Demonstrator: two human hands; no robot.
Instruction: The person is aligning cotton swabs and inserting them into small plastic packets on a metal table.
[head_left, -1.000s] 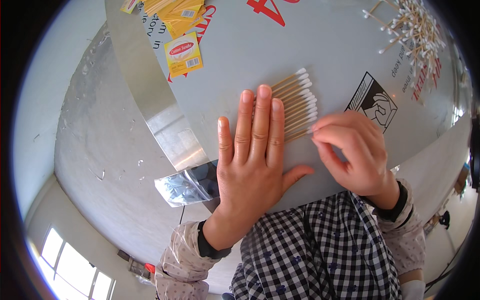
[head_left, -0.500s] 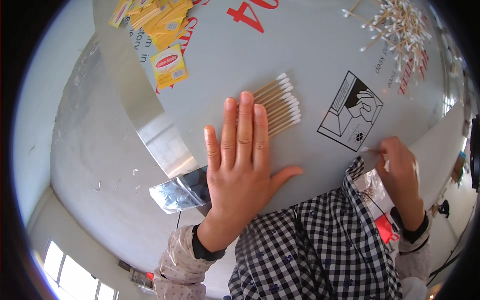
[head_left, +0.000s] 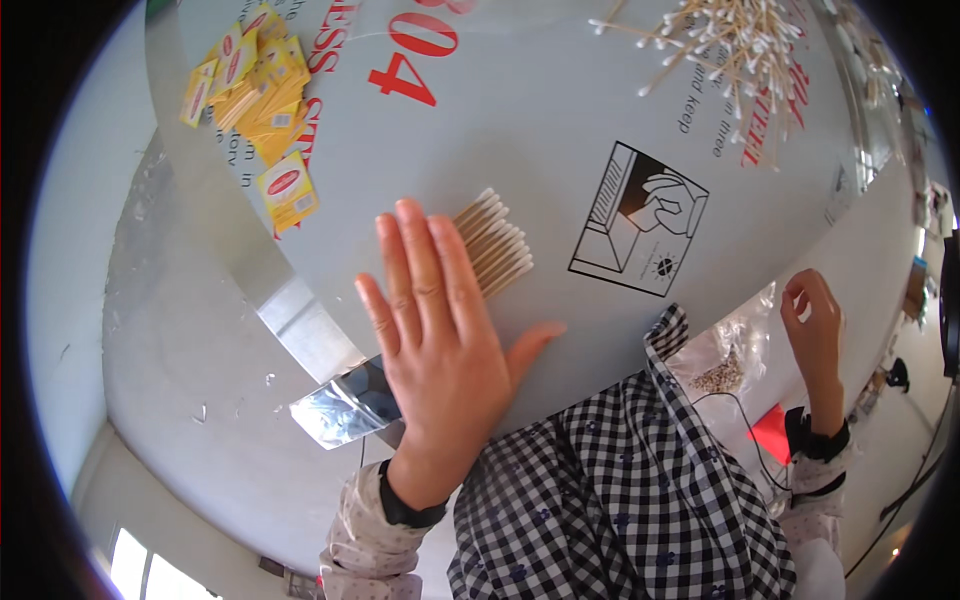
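Closest to my camera, a black-and-white checked apron [head_left: 590,500] covers the lap, with pale dotted sleeves [head_left: 365,545] and black cuffs [head_left: 410,505] on both sides. I have the left hand [head_left: 440,325] palm down at the near edge of the grey table [head_left: 520,100], its fingers straight and its thumb spread wide, gripping nothing. A silver pouch [head_left: 345,410] lies just left of its wrist.

My right hand [head_left: 815,305] is out past the table edge, fingers curled and thumb drawn in narrow; I cannot tell whether anything is pinched there. Beside it, below the level of the tabletop, I make out a clear plastic bag [head_left: 745,345] with a clump of small brownish-white pieces [head_left: 718,375] inside, and a bright red item [head_left: 770,435] nearer the apron.

The row of cotton swabs [head_left: 495,245] lies on the table, sticks side by side and white tips toward the right. The left fingers cover the other ends; how firmly they press, I cannot judge from here. Right of the row, a black line drawing of a hand [head_left: 640,220] is printed on the surface.

Farther off, I see a loose heap of cotton swabs [head_left: 735,50] at the upper right, and a pile of yellow packets [head_left: 265,95] at the upper left, with one yellow packet [head_left: 287,192] at its near end.
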